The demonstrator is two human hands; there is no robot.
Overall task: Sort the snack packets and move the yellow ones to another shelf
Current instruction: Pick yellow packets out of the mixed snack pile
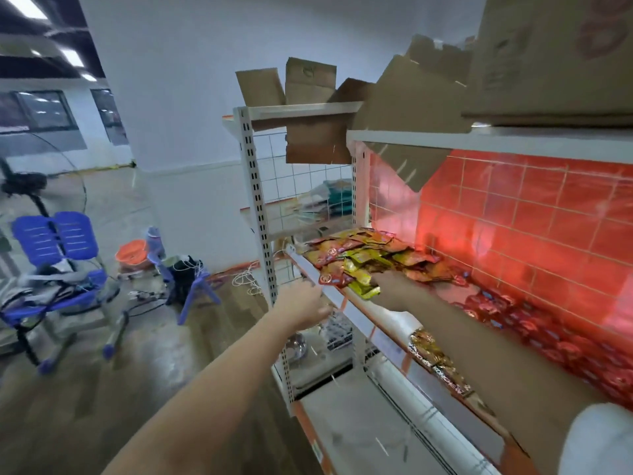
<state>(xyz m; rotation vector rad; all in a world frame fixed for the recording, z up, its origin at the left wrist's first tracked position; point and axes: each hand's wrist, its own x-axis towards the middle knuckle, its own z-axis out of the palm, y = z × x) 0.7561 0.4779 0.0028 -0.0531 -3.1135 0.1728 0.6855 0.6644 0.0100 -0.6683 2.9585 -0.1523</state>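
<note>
A storeroom shelf (342,296) backed by red tiling carries the goods. Nearest, the left hand (305,303) rests at the shelf's front edge, fingers hidden, grip unclear. Just beyond, the right hand (390,284) reaches into the pile, touching the yellow packets (359,272) lying ahead toward the shelf's far left corner; its grip is unclear too.

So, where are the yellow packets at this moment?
The yellow packets lie in the mixed pile at the shelf's far left end, just ahead of the right hand.
</note>
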